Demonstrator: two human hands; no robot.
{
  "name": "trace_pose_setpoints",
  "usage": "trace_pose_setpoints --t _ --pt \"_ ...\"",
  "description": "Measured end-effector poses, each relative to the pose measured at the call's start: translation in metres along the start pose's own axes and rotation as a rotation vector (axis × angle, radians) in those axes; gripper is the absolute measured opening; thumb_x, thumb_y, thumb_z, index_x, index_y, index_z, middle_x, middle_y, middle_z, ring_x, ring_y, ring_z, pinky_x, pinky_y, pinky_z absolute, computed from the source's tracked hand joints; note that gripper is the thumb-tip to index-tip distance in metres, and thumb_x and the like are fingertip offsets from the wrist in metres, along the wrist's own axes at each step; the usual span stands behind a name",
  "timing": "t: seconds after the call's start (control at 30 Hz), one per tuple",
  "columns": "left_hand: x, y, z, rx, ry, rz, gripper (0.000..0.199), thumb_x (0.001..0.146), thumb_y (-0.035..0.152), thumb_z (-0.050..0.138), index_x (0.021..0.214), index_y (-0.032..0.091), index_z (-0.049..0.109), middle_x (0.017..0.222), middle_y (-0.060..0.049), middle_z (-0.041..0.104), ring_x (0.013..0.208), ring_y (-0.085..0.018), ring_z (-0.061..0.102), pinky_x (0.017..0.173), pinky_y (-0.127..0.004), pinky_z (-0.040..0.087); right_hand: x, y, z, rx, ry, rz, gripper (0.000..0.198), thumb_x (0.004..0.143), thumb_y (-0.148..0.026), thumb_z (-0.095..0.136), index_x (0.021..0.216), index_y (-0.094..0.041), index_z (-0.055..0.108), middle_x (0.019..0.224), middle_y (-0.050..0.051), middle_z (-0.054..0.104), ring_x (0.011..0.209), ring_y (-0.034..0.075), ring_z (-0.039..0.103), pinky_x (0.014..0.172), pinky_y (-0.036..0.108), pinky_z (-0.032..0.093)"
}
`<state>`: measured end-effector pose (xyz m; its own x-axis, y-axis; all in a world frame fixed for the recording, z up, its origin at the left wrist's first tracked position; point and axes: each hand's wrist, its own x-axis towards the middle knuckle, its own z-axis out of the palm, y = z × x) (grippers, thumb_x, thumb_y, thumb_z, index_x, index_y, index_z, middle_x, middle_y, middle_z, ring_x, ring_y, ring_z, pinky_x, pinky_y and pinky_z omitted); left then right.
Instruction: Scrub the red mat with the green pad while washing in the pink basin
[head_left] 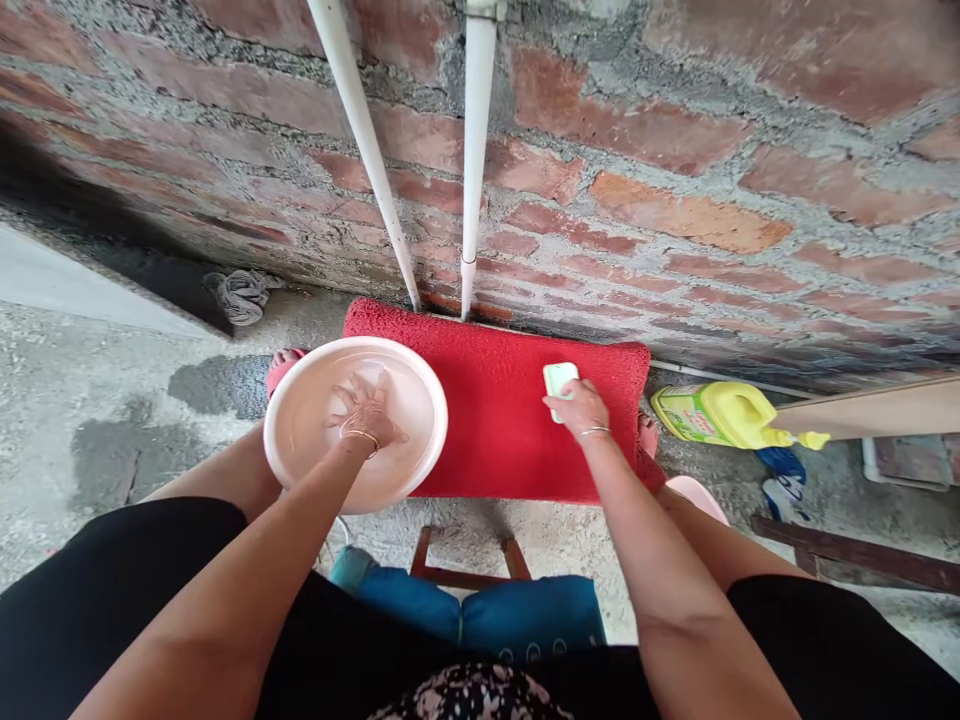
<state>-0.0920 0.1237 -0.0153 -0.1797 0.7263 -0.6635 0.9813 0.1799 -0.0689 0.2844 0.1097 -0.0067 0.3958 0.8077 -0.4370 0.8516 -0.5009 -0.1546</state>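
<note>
My left hand (365, 408) reaches into a pale pink basin (271, 433), its fingers spread in or just over the water. The basin rests on the left part of a red cloth-covered surface (495, 420). Over the right part of that surface, my right hand (585, 406) is closed on a pale green bar of soap (559, 378). My thumb and fingers wrap its lower right side, and its upper end shows. Whether the soap touches the red cloth I cannot tell.
Behind the red surface stands a brick wall (570, 170) with two white pipes (470, 170). A yellow jug (716, 413) lies on the floor at right, near a blue packet (784, 480). Coiled rope (241, 296) sits at left. A blue seat (525, 610) is below me.
</note>
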Motion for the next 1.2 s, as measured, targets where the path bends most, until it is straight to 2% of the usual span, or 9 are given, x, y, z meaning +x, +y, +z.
trace_pose_setpoints --t 0.13,0.23,0.33,0.57,0.67,0.73,0.87,1.1,1.2 --pt "0.000 0.000 0.001 -0.002 -0.005 -0.005 0.141 0.060 0.062 0.084 0.164 0.033 -0.007 0.168 -0.024 -0.021 0.151 -0.056 -0.011 0.099 -0.082 0.032 0.002 0.089 -0.033 -0.097 0.072 0.243 0.033 0.079 -0.051 0.074 0.095 -0.023 0.069 0.109 0.010 0.063 0.094 0.026 0.067 0.080 0.036 0.047" --pt "-0.003 0.000 0.001 -0.018 0.025 0.017 0.134 0.065 0.055 0.083 0.164 0.032 -0.004 0.168 -0.024 -0.017 0.150 -0.058 -0.008 0.097 -0.084 0.033 -0.003 0.099 -0.047 -0.113 0.134 0.345 0.034 0.079 -0.052 0.075 0.095 -0.023 0.069 0.111 0.014 0.063 0.095 0.029 0.067 0.080 0.039 0.047" --pt "-0.006 0.000 -0.001 -0.022 0.039 0.027 0.134 0.064 0.052 0.084 0.165 0.032 -0.002 0.169 -0.024 -0.014 0.150 -0.059 -0.005 0.095 -0.083 0.035 -0.008 0.048 -0.042 -0.050 0.176 0.212 0.035 0.079 -0.054 0.074 0.097 -0.025 0.068 0.109 0.009 0.062 0.092 0.024 0.066 0.079 0.035 0.047" --pt "-0.006 0.000 -0.003 -0.016 0.001 0.009 0.137 0.061 0.054 0.084 0.164 0.036 -0.005 0.170 -0.019 -0.014 0.151 -0.058 -0.007 0.095 -0.083 0.037 -0.012 -0.153 0.018 0.104 -0.022 -0.272 0.030 0.075 -0.048 0.075 0.096 -0.028 0.067 0.106 -0.001 0.057 0.085 0.016 0.061 0.071 0.026 0.044" --pt "-0.006 0.000 -0.004 -0.003 -0.011 0.007 0.137 0.062 0.054 0.084 0.163 0.035 -0.005 0.170 -0.020 -0.015 0.150 -0.058 -0.007 0.095 -0.084 0.036 -0.007 -0.197 0.038 0.105 -0.094 -0.395 0.029 0.076 -0.045 0.075 0.098 -0.027 0.068 0.106 0.001 0.056 0.087 0.017 0.060 0.073 0.027 0.044" --pt "-0.006 0.000 -0.005 0.001 -0.015 0.013 0.136 0.063 0.054 0.084 0.164 0.032 -0.004 0.169 -0.022 -0.016 0.150 -0.059 -0.007 0.096 -0.084 0.035 -0.001 -0.201 0.041 0.087 -0.123 -0.430 0.031 0.076 -0.046 0.075 0.099 -0.027 0.068 0.108 0.002 0.056 0.088 0.018 0.060 0.073 0.028 0.044" --pt "-0.004 0.000 -0.003 0.005 -0.016 0.002 0.138 0.062 0.056 0.083 0.164 0.029 -0.006 0.168 -0.024 -0.017 0.151 -0.058 -0.007 0.100 -0.081 0.034 0.018 -0.152 0.023 0.031 -0.100 -0.355 0.033 0.074 -0.046 0.077 0.099 -0.027 0.068 0.110 0.001 0.057 0.087 0.017 0.060 0.073 0.027 0.044" --pt "0.000 0.002 0.000 0.045 -0.010 -0.027 0.137 0.064 0.055 0.083 0.164 0.030 -0.007 0.169 -0.022 -0.016 0.151 -0.057 -0.005 0.102 -0.078 0.037 0.045 0.046 -0.041 -0.020 0.086 0.068 0.028 0.076 -0.047 0.076 0.092 -0.025 0.070 0.106 0.006 0.060 0.088 0.020 0.062 0.075 0.031 0.043" --pt "-0.002 0.003 -0.001 0.027 -0.001 -0.028 0.137 0.063 0.054 0.084 0.164 0.031 -0.005 0.169 -0.022 -0.016 0.150 -0.058 -0.008 0.100 -0.079 0.037 0.039 0.100 -0.060 -0.062 0.140 0.254 0.026 0.077 -0.045 0.075 0.090 -0.023 0.071 0.104 0.013 0.062 0.091 0.026 0.064 0.076 0.038 0.042"
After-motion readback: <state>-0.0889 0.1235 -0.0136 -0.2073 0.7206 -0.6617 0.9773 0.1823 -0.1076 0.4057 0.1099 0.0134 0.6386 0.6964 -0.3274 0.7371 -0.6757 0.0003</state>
